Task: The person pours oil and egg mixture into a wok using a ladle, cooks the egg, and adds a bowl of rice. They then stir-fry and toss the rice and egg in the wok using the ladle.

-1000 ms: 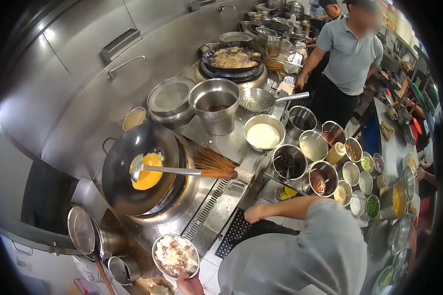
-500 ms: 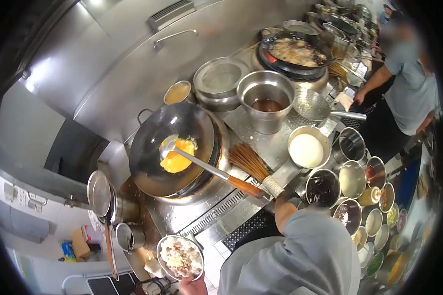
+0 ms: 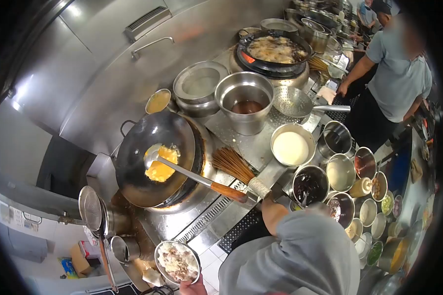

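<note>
One bowl (image 3: 198, 260), near the wok (image 3: 142, 147), is gripped at its rim by my left hand (image 3: 194, 287). Probably stiff and weighty, its contents loose: hold rim, support base. My right hand (image 3: 267, 197) is by the brush (image 3: 257, 186); closure, I cannot tell.

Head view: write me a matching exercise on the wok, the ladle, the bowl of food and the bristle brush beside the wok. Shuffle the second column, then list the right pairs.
Things
1. Wok
2. Ladle
3. Bowl of white and brown food
4. Bristle brush

Place, colour or state
A. Has a brown wooden handle that sticks out past the wok's rim
B. Has brown bristles and a pale wrapped end
C. Dark, with yellow food inside
D. Held at the edge by the left hand

Right pairs: 1-C, 2-A, 3-D, 4-B.
</note>
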The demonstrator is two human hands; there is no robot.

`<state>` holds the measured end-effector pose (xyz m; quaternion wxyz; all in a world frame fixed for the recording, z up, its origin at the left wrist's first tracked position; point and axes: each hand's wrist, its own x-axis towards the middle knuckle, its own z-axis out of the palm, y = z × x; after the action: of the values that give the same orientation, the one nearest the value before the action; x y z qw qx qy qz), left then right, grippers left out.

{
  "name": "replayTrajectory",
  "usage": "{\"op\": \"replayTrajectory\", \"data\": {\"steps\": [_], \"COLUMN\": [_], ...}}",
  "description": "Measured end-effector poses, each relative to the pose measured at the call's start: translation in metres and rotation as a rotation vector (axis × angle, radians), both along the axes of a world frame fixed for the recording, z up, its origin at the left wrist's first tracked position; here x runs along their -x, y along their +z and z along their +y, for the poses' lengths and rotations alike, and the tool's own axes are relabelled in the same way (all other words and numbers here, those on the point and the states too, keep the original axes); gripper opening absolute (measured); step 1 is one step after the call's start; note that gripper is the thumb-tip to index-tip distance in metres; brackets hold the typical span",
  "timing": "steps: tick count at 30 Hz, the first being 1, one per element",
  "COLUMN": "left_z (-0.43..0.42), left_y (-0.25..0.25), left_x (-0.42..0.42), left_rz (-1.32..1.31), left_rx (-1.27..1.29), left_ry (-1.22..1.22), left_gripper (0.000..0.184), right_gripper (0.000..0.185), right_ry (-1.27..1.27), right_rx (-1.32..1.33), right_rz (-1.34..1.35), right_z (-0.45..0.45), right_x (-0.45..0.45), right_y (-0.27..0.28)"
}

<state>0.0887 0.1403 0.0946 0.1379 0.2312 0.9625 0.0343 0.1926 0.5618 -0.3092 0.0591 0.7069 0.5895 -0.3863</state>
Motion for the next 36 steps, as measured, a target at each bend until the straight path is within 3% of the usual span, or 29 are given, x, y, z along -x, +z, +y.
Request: {"op": "replayTrajectory", "data": {"steps": [2,3,4,7,8,11,12,15,30,32,34,36], "left_z": [-0.015,-0.007,0.019,0.022,0.0,-0.029,-0.031,0.008,-0.015,-0.012,-0.004,0.002], "left_y": [-0.027,-0.013,0.014,0.002,-0.008,-0.034,-0.035,0.003,-0.013,-0.009,-0.01,-0.017], "left_x": [0.013,0.012,-0.005,0.005,0.01,0.017,0.016,0.002,0.003,0.001,0.005,0.014], "left_rz": [-0.149,-0.22,-0.519,-0.933,-0.835,-0.587,-0.581,-0.884,-0.962,-0.876,-0.836,-0.851], "left_rx": [-0.267,-0.393,-1.157,-1.781,-1.523,-1.105,-1.162,-1.638,-1.62,-1.609,-1.588,-1.574], "left_ry": [0.144,0.216,0.531,0.708,0.698,0.475,0.5,0.907,0.876,0.929,0.935,0.89], "left_gripper": [0.034,0.035,0.039,0.047,0.051,0.055,0.05,0.063,0.066,0.065,0.064,0.064], "right_gripper": [0.026,0.026,0.027,0.027,0.028,0.028,0.029,0.029,0.033,0.034,0.034,0.035], "right_ry": [0.016,0.023,0.029,0.04,0.05,0.081,0.094,0.132,0.214,0.25,0.369,0.676], "right_rx": [0.006,0.01,0.015,0.026,0.027,0.027,0.023,0.022,0.034,0.024,0.014,0.045], "right_rz": [-0.005,-0.004,-0.004,-0.003,-0.002,-0.017,-0.02,-0.034,-0.064,-0.057,-0.054,0.0], "right_z": [-0.004,-0.006,-0.006,-0.004,-0.005,-0.003,-0.002,0.003,0.015,0.009,-0.009,-0.048], "right_x": [0.0,0.0,0.001,0.001,0.001,0.002,0.002,-0.001,-0.004,-0.011,-0.019,-0.021], "right_y": [0.001,0.001,0.001,0.004,0.004,0.006,0.007,0.008,0.01,0.001,-0.008,-0.003]}}
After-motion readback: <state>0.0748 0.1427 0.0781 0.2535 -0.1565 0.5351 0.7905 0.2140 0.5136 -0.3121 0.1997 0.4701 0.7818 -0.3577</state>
